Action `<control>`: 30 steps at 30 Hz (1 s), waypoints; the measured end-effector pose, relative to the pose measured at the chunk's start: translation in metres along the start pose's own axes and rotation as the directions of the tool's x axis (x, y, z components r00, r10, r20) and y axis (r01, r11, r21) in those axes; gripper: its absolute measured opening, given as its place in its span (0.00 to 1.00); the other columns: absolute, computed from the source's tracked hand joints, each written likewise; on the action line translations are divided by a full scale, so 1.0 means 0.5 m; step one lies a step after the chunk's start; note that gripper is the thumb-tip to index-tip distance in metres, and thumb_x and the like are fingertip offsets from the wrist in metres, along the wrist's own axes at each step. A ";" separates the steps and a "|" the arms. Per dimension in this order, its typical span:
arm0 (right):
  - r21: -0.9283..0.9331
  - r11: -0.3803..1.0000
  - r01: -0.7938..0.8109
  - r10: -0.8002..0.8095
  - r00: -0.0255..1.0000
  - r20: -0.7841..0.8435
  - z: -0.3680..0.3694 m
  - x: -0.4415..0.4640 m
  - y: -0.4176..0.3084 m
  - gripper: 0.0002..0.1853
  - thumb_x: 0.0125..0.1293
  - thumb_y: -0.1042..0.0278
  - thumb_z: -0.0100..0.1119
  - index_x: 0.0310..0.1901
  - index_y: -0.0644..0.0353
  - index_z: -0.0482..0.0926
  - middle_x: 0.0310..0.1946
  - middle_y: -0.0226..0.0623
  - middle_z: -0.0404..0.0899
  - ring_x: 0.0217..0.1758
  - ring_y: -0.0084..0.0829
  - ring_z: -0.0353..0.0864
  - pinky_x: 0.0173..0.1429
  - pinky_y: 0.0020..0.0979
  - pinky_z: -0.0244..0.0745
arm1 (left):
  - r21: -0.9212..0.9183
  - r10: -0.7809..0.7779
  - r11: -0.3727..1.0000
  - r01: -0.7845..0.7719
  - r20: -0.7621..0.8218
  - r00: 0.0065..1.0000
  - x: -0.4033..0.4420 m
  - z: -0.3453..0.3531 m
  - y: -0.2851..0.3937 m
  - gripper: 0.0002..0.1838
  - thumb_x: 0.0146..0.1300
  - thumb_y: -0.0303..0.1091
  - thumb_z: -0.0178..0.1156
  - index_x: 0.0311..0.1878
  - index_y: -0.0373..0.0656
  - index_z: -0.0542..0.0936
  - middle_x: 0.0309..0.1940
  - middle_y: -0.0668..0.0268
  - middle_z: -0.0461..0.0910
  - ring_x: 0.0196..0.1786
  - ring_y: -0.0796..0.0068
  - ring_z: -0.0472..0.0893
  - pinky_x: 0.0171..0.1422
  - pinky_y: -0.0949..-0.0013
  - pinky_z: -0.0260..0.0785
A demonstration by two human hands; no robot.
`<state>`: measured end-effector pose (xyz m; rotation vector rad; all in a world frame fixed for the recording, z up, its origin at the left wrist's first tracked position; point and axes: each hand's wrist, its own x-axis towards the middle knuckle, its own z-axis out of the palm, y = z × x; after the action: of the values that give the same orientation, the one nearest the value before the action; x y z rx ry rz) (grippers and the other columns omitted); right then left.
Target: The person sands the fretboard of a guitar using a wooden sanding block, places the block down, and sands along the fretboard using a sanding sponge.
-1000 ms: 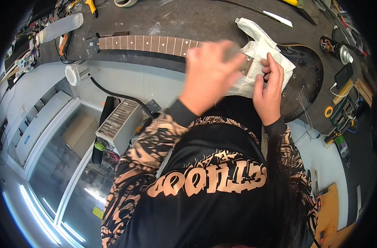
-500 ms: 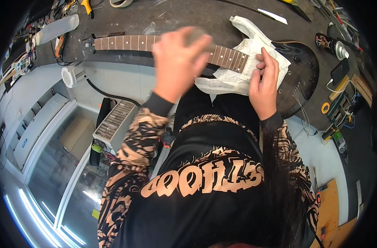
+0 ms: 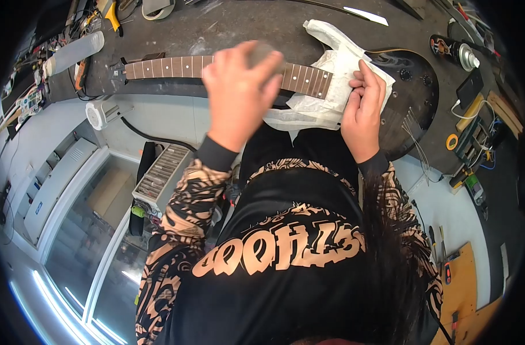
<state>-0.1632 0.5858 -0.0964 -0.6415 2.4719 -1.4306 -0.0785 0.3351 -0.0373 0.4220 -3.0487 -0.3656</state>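
Note:
A dark guitar body (image 3: pixel 409 95) lies on the workbench, its neck with a brown fretboard (image 3: pixel 176 67) pointing left. Whitish masking paper (image 3: pixel 340 60) covers the body around the fretboard's end. My left hand (image 3: pixel 236 95), slightly blurred, is closed round a greyish pad (image 3: pixel 263 56) over the middle of the fretboard. On the masking paper beside the fretboard's end rests my right hand (image 3: pixel 364 115), holding nothing, with loosely bent fingers and the thumb apart.
Around the workbench (image 3: pixel 228 26) are a clear bottle (image 3: pixel 75 53), a yellow-handled tool (image 3: pixel 112 16), a tape roll (image 3: pixel 158 8), a white strip (image 3: pixel 366 15), a spray can (image 3: pixel 453 52), a phone (image 3: pixel 469 85) and loose wires (image 3: pixel 416 135) over the body's lower edge.
My left hand has moved left along the fretboard with the pad, from near the body to the neck's middle. The guitar and my right hand appear slightly further left in view.

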 end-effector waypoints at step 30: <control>-0.138 0.988 0.065 -0.055 0.996 0.076 0.004 0.001 -0.035 0.37 0.76 0.87 0.63 0.86 0.60 0.75 0.72 0.54 0.74 0.71 0.53 0.81 0.77 0.48 0.80 | -0.169 0.026 0.985 -0.036 -0.059 0.998 -0.013 0.000 0.007 0.24 0.69 0.44 0.83 0.68 0.66 0.96 0.75 0.62 0.88 0.76 0.52 0.81 0.76 0.40 0.70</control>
<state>-0.1583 0.5764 -0.0824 -0.7875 2.5334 -1.2387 -0.0730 0.3402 -0.0366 0.3681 -2.9347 -0.5961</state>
